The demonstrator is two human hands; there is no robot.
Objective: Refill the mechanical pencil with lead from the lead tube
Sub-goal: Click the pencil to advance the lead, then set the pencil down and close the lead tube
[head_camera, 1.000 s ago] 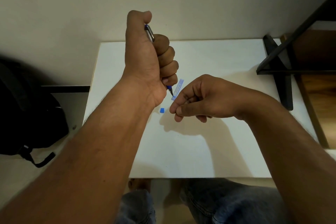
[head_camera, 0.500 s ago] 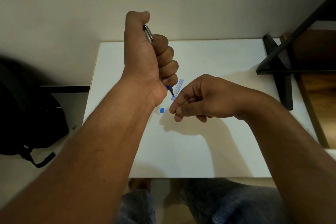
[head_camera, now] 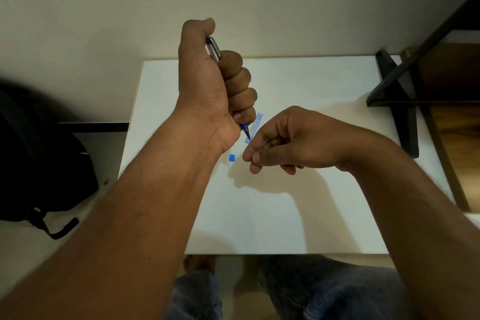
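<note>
My left hand (head_camera: 215, 91) is a fist around the mechanical pencil (head_camera: 213, 49), thumb over its silver top end. Its blue tip (head_camera: 246, 131) points down and right. My right hand (head_camera: 285, 138) hovers over the white table (head_camera: 311, 80), thumb and forefinger pinched together right at the pencil tip. Anything between those fingers is too thin to see. The lead tube (head_camera: 255, 122), pale blue with a white label, lies flat on the table just behind the tip, partly hidden by my right fingers. Its small blue cap (head_camera: 232, 157) lies loose to the left of my right fingertips.
A black backpack (head_camera: 44, 158) sits on the floor to the left of the table. A black metal frame (head_camera: 400, 101) rests on the table's right edge, beside a wooden shelf. My knees in jeans show below the front edge.
The pencil tip has crept slightly down and right, closer to my pinched right fingertips. Nothing else has moved.
</note>
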